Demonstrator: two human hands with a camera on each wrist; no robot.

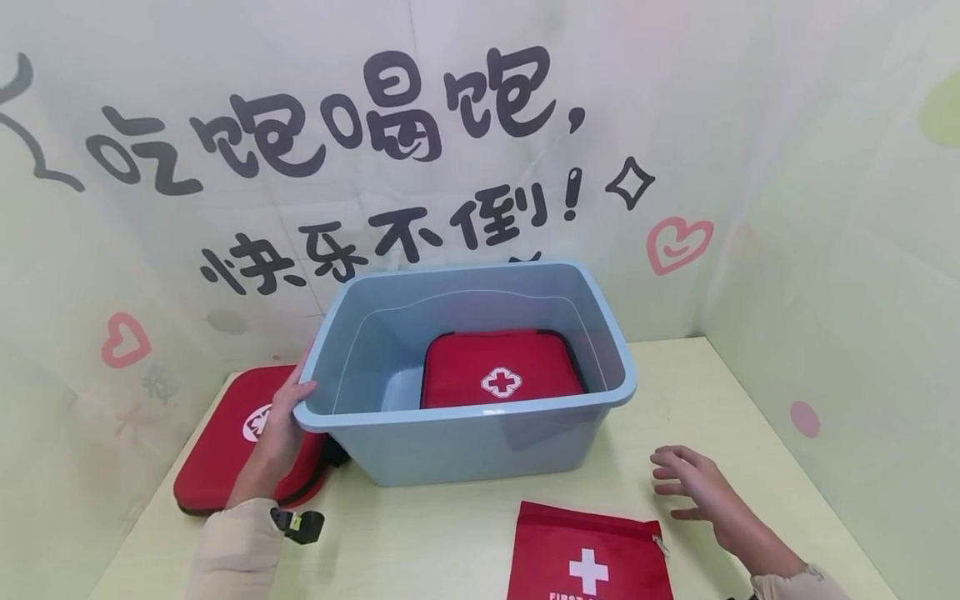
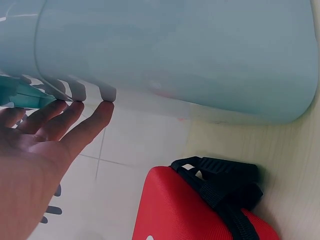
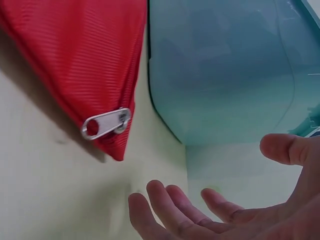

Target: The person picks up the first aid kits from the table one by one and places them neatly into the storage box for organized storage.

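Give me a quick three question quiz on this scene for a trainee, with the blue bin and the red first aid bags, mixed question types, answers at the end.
1. True or false: the left hand touches the rim of the blue bin.
2. Multiple choice: where does the flat red pouch with the zipper pull lie? A) inside the bin B) on the table in front of the bin C) under the left hand
3. Fill in: the right hand holds ____.

Key
1. True: its fingers rest at the bin's left rim, above the red hard case.
2. B. The bag inside the bin is the red first aid bag.
3. Nothing: it hovers open over the table.
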